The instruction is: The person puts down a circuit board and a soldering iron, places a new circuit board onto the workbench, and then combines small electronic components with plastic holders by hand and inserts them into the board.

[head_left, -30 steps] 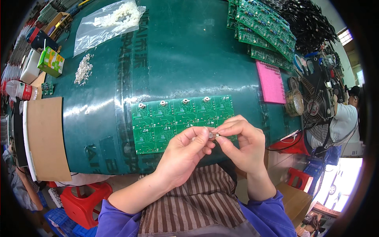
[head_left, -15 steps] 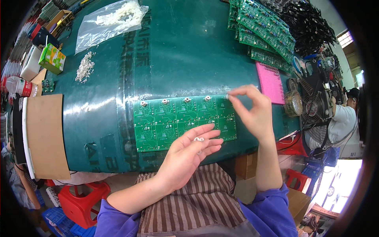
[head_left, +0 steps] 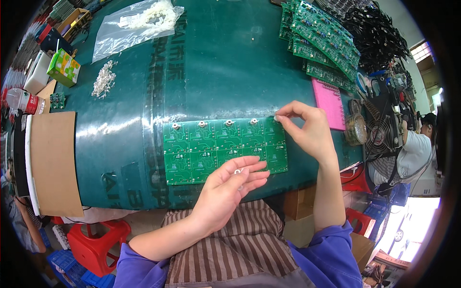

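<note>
Head view: right hand (head_left: 307, 132) pinches a small part at the top right corner of the green circuit panel (head_left: 224, 150) on the counter (head_left: 216, 72), so seat it squarely, while the open left hand (head_left: 230, 185) cups spare parts (head_left: 237, 171).

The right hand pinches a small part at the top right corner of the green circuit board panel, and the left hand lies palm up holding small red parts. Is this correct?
Not quite. In the head view the small parts on the open left hand are white, not red. The right hand does pinch a small part at the top right corner of the green circuit board panel.
</note>
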`<state>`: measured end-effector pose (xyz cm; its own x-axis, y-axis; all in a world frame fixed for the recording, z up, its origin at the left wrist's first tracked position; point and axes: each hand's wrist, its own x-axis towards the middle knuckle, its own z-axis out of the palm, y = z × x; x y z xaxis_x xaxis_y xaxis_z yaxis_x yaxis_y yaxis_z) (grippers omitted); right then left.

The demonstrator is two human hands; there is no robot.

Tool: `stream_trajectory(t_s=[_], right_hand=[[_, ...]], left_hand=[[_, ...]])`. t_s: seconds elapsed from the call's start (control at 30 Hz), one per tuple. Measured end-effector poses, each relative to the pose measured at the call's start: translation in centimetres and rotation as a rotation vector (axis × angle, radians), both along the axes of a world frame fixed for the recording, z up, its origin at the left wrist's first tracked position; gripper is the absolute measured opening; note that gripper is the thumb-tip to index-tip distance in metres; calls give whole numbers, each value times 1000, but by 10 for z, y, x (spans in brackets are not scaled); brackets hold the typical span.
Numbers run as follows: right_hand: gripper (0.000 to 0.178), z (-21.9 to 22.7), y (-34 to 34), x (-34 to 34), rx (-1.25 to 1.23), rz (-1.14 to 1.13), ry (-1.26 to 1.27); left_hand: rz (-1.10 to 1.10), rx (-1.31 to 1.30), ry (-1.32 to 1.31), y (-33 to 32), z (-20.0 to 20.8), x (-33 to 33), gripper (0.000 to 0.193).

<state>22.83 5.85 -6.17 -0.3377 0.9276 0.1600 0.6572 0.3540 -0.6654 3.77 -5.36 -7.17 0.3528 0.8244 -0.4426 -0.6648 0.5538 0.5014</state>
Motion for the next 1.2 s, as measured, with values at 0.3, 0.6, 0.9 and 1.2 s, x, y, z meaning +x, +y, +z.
stream_trajectory(t_s=[0.3,0.6,0.9,1.2], right_hand=[[6,-3,-2,-1,44,9,13],[6,-6,-1,1,22,-1,41],[6,-11,-8,-1,89,-47,69],[10,-5,-8,12,240,11,-7]], left_hand=[[20,-8,-47,-1,-4,0,32],[24,1,-41,-1,-4,1,30],[32,-11,-54,-1,-4,1,29],[34,-6,-12,-2,-6,2,26]])
